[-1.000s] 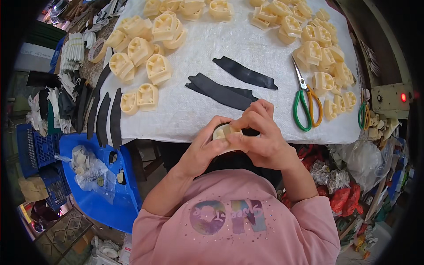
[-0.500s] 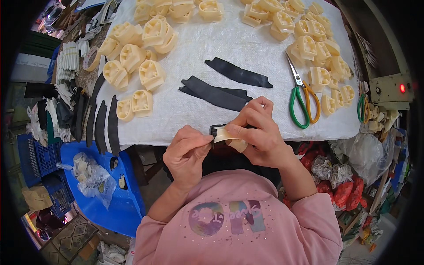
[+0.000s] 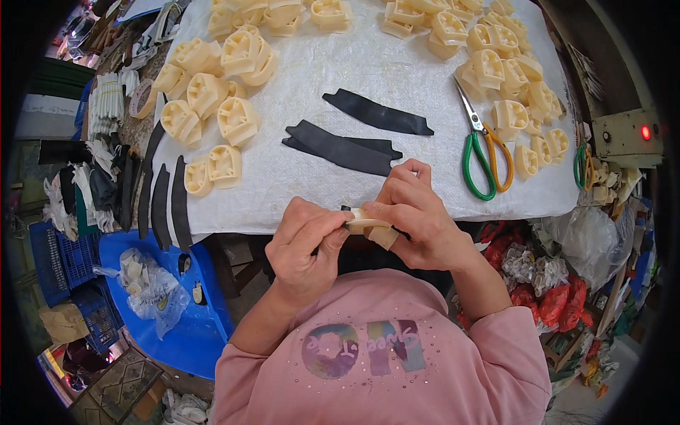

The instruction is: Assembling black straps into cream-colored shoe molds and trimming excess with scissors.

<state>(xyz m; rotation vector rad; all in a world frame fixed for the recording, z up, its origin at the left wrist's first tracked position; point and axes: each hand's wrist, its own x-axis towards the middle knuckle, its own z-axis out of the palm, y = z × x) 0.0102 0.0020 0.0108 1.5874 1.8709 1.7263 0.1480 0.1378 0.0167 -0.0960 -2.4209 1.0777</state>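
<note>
We see the piece [image 3: 382,236], a smooth, curved cream moulding, held between both hands near the close edge of the tabletop [image 3: 276,202]. The fingers of the right hand [image 3: 425,227] are closed round its right side; those of the left hand [image 3: 301,244] are pinched narrow on its left end, where a black scrap [image 3: 346,209] peeks out. The hands cover much of the piece, so we cannot make out its hollow, nor how far the black runs.

Beyond, on crinkled white woven sheeting, we count three thin black strips [image 3: 377,113] with notched ends, two overlapping, and three more at the left edge. One pair of scissors [image 3: 479,142] lies to the right, steel-bladed, with a green and an orange handle. Cream mouldings [image 3: 239,120] are heaped left and right, overlapping and cut off above, too many for us to count.
</note>
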